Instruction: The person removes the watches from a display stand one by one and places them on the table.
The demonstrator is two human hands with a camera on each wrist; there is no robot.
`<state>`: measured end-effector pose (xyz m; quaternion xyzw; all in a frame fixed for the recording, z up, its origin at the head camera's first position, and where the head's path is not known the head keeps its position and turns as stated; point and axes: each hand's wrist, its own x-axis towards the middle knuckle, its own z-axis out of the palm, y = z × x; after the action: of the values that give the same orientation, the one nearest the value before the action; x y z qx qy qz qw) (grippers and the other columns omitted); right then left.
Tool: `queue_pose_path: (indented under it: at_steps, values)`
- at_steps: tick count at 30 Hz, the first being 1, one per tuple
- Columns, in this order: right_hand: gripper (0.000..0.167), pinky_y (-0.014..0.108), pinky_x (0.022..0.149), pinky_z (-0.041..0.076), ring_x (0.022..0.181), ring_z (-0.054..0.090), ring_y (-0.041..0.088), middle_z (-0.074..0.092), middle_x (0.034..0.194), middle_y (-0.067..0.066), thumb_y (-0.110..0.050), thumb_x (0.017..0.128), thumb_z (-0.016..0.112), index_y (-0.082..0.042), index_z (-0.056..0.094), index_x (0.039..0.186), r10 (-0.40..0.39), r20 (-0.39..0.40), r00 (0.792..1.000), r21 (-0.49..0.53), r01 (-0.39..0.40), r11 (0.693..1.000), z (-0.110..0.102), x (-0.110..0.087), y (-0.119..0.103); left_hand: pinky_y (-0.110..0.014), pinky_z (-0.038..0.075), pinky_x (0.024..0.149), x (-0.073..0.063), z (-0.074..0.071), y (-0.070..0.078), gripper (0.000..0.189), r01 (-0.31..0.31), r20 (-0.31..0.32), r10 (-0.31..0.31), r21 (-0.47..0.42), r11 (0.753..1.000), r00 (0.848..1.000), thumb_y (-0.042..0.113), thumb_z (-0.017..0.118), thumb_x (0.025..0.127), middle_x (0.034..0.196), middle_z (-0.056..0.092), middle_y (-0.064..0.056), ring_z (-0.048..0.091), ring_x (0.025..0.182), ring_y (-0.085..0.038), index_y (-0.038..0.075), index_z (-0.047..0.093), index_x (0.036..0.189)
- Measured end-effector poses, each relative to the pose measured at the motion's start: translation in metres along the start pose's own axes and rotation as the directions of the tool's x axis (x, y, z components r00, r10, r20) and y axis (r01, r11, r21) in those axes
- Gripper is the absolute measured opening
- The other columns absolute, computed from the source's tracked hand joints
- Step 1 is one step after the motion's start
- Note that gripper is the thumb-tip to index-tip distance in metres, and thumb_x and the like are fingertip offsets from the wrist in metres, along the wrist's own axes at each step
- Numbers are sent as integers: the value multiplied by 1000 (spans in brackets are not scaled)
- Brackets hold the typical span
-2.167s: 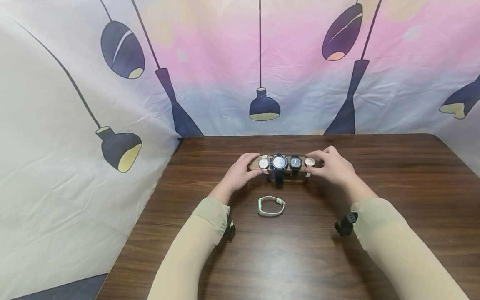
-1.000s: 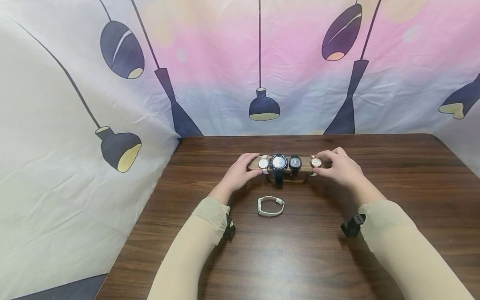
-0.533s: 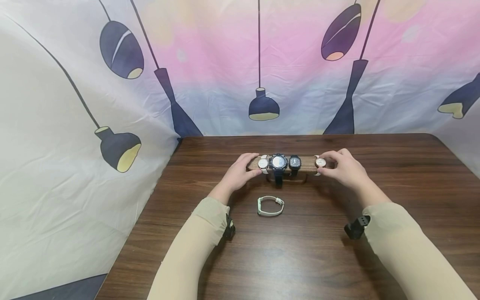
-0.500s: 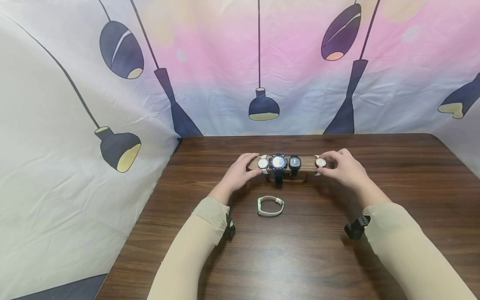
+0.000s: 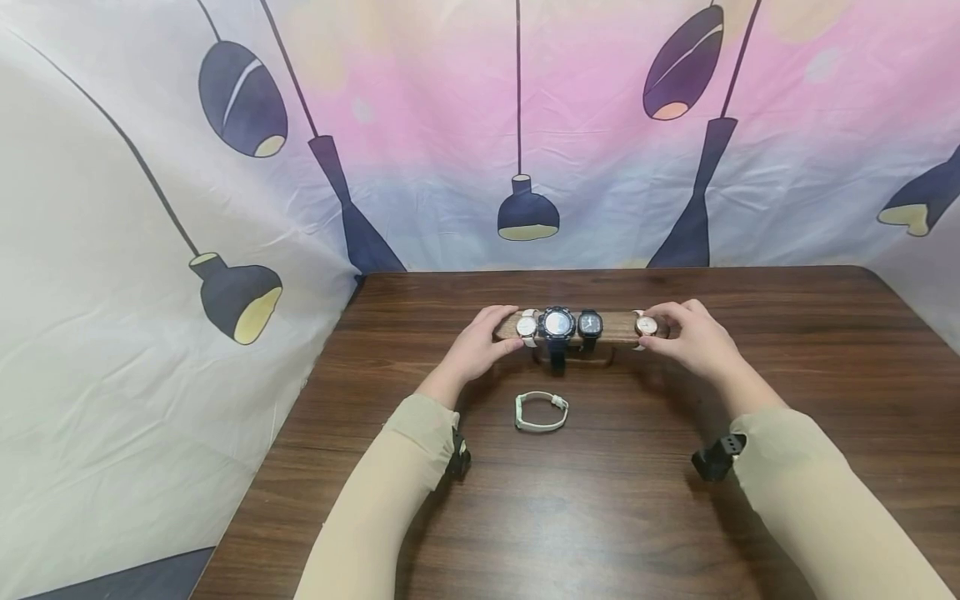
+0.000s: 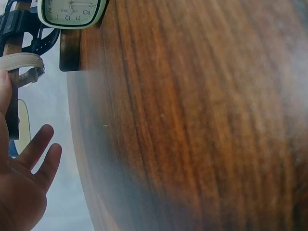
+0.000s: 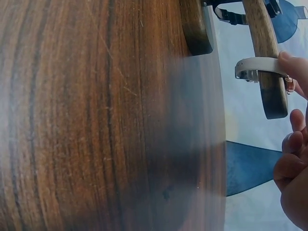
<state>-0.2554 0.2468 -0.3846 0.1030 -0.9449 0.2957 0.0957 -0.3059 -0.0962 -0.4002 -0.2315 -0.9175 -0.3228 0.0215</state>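
A wooden watch stand (image 5: pixel 618 327) with a raised bar stands toward the back of the table. My left hand (image 5: pixel 476 343) grips the bar's left end between thumb and fingers, beside a white-strapped watch (image 5: pixel 527 327). Along the bar follow a chunky black round watch (image 5: pixel 558 322) and a black square-faced watch (image 5: pixel 590 323). Near the right end, my right hand (image 5: pixel 697 340) pinches another white-strapped watch (image 5: pixel 646 326) at its case. In the right wrist view its white strap (image 7: pixel 257 64) loops round the bar, close to the dark bar tip.
A pale green watch (image 5: pixel 520 412) lies on its side on the brown wooden table (image 5: pixel 570 517), in front of the stand. Black wrist cameras (image 5: pixel 718 457) are worn at both cuffs. A cloth backdrop (image 5: pixel 450 167) printed with lamps hangs behind the table.
My right hand has slid the white-strapped watch rightward along the bar, away from the black square watch to near the right end. My left hand has stayed on the left end.
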Motion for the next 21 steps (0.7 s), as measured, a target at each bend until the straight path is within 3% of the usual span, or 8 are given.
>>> queue_pose_path:
  at_steps: [7,14,21]
  values:
    - [45,44,72,38,93,46,28,46,101,13,-39,82,71,-12,61,116,-12,-6,1000,14,12,1000,1,0,3,-40,34,103,0,0,0,59,-3,2,3,-8,1000,1000,37,65,88,142,40,-4,40,127,-21,19,44,140]
    - [70,51,77,39,98,46,31,41,109,18,-46,79,72,-10,50,134,-2,10,1000,50,2,999,3,-2,7,-39,34,103,0,0,1,59,-1,5,1,-12,1000,1000,36,65,88,141,40,-3,40,127,-20,19,43,141]
    - [71,42,71,35,90,38,27,35,105,14,-47,79,71,-14,48,138,-3,49,999,67,-1,998,4,1,9,-39,34,103,0,0,1,60,5,5,-5,-7,1000,1000,37,65,88,141,40,-3,40,127,-20,19,43,141]
